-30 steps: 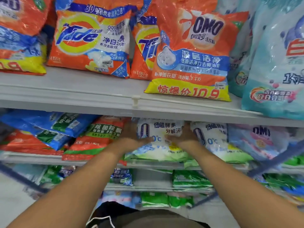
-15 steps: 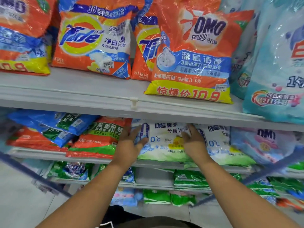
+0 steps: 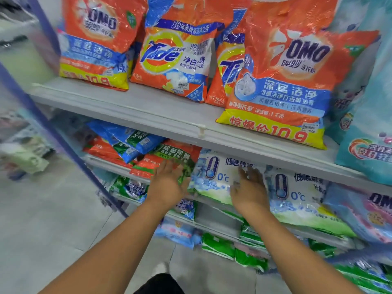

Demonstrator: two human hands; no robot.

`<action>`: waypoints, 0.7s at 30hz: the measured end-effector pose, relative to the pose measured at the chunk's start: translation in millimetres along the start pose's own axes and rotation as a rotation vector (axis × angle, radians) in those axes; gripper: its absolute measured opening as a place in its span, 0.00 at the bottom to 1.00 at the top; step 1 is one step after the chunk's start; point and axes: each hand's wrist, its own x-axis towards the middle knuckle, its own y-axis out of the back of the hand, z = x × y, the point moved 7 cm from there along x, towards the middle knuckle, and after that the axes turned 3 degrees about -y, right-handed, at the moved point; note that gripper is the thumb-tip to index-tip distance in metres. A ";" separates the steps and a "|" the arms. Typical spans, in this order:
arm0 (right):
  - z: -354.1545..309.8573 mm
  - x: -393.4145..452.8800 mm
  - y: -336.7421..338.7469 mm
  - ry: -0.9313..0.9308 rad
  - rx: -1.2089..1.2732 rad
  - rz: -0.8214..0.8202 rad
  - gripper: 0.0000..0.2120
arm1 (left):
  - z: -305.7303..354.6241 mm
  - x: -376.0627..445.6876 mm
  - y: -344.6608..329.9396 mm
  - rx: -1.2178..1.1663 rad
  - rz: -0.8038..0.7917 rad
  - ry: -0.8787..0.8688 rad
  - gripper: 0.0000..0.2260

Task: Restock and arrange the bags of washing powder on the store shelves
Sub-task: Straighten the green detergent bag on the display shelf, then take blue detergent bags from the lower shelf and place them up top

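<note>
The left hand (image 3: pixel 169 183) reaches to the left edge of a white and blue bag (image 3: pixel 214 179) on the middle shelf (image 3: pixel 118 167), fingers straight and spread. The right hand (image 3: pixel 249 190) lies flat on the bag's right side, fingers relaxed, gripping nothing. A matching bag (image 3: pixel 301 198) sits just beside it

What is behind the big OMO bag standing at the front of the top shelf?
A Tide bag stands behind the OMO bag, only its left strip showing. The OMO bag covers the rest, and whatever sits further back on the top shelf cannot be seen.
</note>
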 end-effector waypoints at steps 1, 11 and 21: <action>-13.7 0.1 -3.4 0.041 0.016 -0.031 0.32 | -8.3 -9.3 5.9 -0.003 0.000 0.031 0.30; -168.4 -26.6 -51.5 0.201 0.260 -0.165 0.33 | -155.9 -52.5 65.0 -0.101 0.080 0.257 0.29; -283.3 -23.1 -57.3 0.037 0.313 -0.149 0.31 | -267.7 -33.1 82.2 -0.341 -0.051 0.302 0.32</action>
